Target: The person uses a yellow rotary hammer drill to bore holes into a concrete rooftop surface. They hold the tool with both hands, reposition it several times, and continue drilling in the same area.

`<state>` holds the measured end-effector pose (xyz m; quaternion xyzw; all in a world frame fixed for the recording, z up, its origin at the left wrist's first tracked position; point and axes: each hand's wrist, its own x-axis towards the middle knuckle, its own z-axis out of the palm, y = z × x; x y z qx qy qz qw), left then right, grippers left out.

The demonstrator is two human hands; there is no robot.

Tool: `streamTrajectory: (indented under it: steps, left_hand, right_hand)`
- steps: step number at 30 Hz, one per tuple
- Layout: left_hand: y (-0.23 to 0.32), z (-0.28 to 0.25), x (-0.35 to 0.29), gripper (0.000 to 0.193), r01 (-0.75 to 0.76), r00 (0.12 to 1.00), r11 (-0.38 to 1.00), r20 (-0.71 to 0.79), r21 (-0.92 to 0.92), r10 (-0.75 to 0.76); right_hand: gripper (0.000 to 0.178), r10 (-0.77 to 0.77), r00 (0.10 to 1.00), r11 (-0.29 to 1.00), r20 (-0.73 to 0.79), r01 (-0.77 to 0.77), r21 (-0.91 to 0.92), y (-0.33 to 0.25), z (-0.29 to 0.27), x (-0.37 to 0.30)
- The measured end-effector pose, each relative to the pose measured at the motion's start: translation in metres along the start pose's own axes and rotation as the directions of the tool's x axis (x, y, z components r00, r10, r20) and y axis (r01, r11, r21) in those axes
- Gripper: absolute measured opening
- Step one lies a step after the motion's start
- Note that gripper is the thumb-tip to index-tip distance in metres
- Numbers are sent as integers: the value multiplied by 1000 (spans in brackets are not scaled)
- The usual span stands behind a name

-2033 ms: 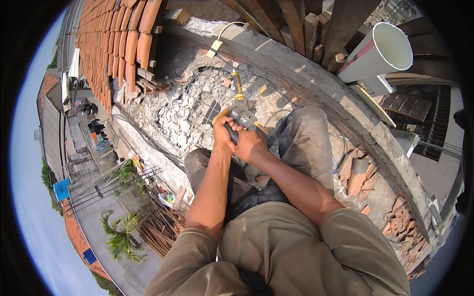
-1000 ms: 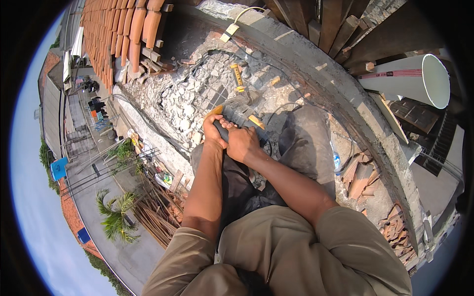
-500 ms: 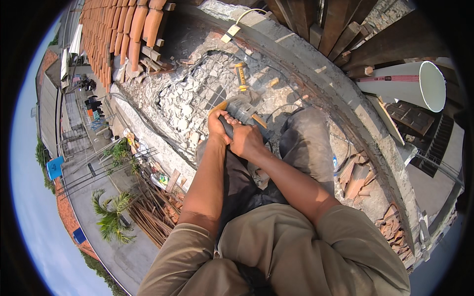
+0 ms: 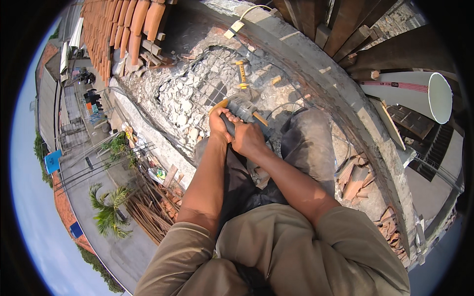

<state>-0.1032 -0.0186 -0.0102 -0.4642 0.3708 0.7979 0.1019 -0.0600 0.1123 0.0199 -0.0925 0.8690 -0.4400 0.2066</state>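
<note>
My left hand [image 4: 219, 123] and my right hand [image 4: 247, 138] are side by side, both wrapped round the dark grip of a grey-and-yellow power tool [image 4: 240, 109]. A yellow part sticks out beside the left hand, and an orange-brown bar [image 4: 260, 118] to the right. The exact kind of tool is unclear, as my hands cover much of it. Past it lie broken concrete pieces [image 4: 185, 93] with bare steel bars [image 4: 201, 103] among them. A yellow-and-black object with wider ends [image 4: 241, 75] rests on the rubble just beyond the tool.
Orange roof tiles [image 4: 133, 29] rise at upper left. A rough concrete wall [image 4: 340, 86] curves along the right, with a white pipe [image 4: 402, 91] and dark timbers beyond. A cable [image 4: 284, 106] loops near my right knee. Broken tiles [image 4: 355, 180] lie beside it. Lower ground drops away left.
Both hands keep their hold on the power tool, nearly in the same place. The view has shifted slightly.
</note>
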Motion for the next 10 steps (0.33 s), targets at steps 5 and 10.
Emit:
streamTrajectory:
  steps: [5,10]
  left_hand:
    - [-8,-13,30,25,23,995,999,101,-39,-19]
    - [-41,2,90,15,-8,1000,994,-17,111,10]
  right_hand:
    - [68,-43,997,999,-58,44,4,6,1,5]
    - [72,304,942,952,142,-306,-4,54,13,26]
